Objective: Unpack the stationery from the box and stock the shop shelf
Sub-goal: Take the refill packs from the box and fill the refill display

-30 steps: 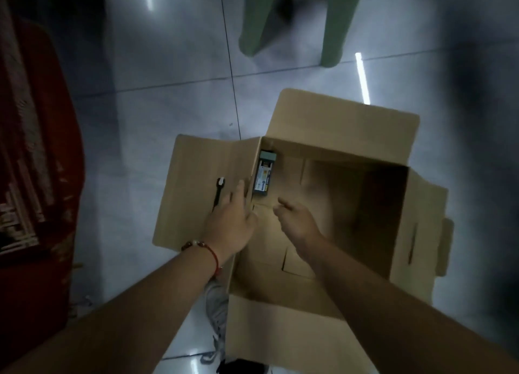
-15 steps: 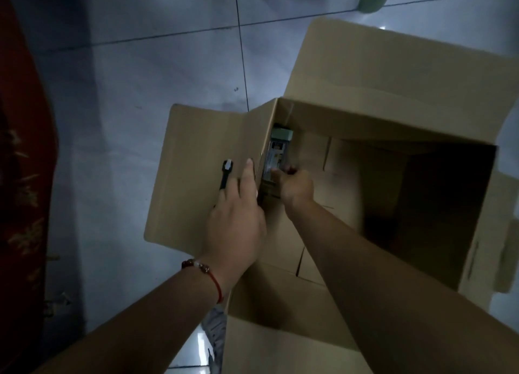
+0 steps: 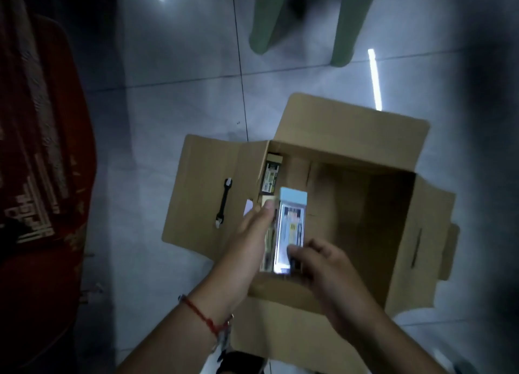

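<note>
An open cardboard box [image 3: 351,132] stands on the tiled floor. Above its left side I hold a long pack of stationery [image 3: 290,227] with a pale blue top. My right hand [image 3: 317,264] grips the pack's near end. My left hand [image 3: 252,233] presses on its left side, where a second, darker pack seems to lie alongside. Another dark pack [image 3: 270,177] leans against the box's left inner wall. The rest of the box's inside is in shadow.
A small black tool [image 3: 223,202] lies on the box's left flap [image 3: 202,191]. A green plastic stool [image 3: 306,17] stands on the floor beyond the box. A red patterned cloth or bag [image 3: 36,149] fills the left edge. My shoe shows below the box.
My right hand has lifted the blue-topped pack out of the box's far-left corner toward me. My left hand has left the flap and come onto the pack. The view pulled back.
</note>
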Demonstrator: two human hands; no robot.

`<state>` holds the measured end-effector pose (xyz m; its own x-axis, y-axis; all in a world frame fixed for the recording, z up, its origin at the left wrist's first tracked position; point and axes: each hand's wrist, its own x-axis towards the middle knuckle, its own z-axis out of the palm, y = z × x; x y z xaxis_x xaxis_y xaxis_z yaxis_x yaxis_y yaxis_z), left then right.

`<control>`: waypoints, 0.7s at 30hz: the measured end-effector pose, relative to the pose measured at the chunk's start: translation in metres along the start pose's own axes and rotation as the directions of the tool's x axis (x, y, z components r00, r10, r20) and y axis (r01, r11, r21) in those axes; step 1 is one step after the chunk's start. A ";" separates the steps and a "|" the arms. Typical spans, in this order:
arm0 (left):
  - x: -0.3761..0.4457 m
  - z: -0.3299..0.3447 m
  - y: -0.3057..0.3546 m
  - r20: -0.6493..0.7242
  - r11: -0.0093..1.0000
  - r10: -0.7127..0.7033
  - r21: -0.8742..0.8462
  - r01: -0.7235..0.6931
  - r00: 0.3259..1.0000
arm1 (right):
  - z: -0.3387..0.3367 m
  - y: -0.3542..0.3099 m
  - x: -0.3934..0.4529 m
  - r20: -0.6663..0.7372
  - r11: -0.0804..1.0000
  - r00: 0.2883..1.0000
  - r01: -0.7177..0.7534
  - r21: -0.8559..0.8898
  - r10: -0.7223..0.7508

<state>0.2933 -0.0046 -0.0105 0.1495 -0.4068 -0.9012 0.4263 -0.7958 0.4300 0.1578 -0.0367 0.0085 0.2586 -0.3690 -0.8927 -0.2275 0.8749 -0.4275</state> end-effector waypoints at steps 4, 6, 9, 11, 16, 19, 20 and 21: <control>-0.112 0.016 0.040 0.070 0.971 -0.049 -0.230 0.064 0.996 | -0.001 -0.056 -0.120 0.054 0.999 0.998 -0.035 -0.037 0.037; -0.181 0.023 0.065 0.121 0.943 -0.047 -0.322 0.084 0.991 | -0.003 -0.088 -0.183 0.019 0.998 0.999 -0.044 -0.049 0.045; -0.288 0.028 0.102 0.054 0.911 0.030 -0.412 -0.005 0.998 | 0.000 -0.135 -0.288 -0.028 0.993 0.999 0.016 -0.120 -0.019; -0.350 0.028 0.121 0.038 0.894 0.121 -0.439 -0.092 0.992 | -0.001 -0.156 -0.346 -0.021 0.973 0.994 0.102 -0.205 -0.108; -0.531 0.032 0.150 -0.013 0.848 0.333 -0.432 -0.306 0.943 | 0.009 -0.202 -0.492 0.226 0.873 0.941 0.320 -0.368 -0.250; -0.610 0.036 0.146 -0.083 0.768 0.476 -0.446 -0.460 0.876 | 0.016 -0.225 -0.549 0.404 0.710 0.862 0.490 -0.505 -0.308; -0.631 0.036 0.140 -0.127 0.749 0.518 -0.412 -0.520 0.846 | 0.017 -0.231 -0.563 0.443 0.637 0.835 0.540 -0.550 -0.326; -0.649 0.036 0.131 -0.174 0.733 0.555 -0.361 -0.577 0.813 | 0.018 -0.234 -0.577 0.469 0.573 0.814 0.577 -0.582 -0.343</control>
<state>0.2199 0.1386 0.6330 0.5135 -0.6945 -0.5039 0.5480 -0.1864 0.8154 0.0790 -0.0230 0.6258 0.7289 -0.4529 -0.5134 -0.5278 0.1059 -0.8427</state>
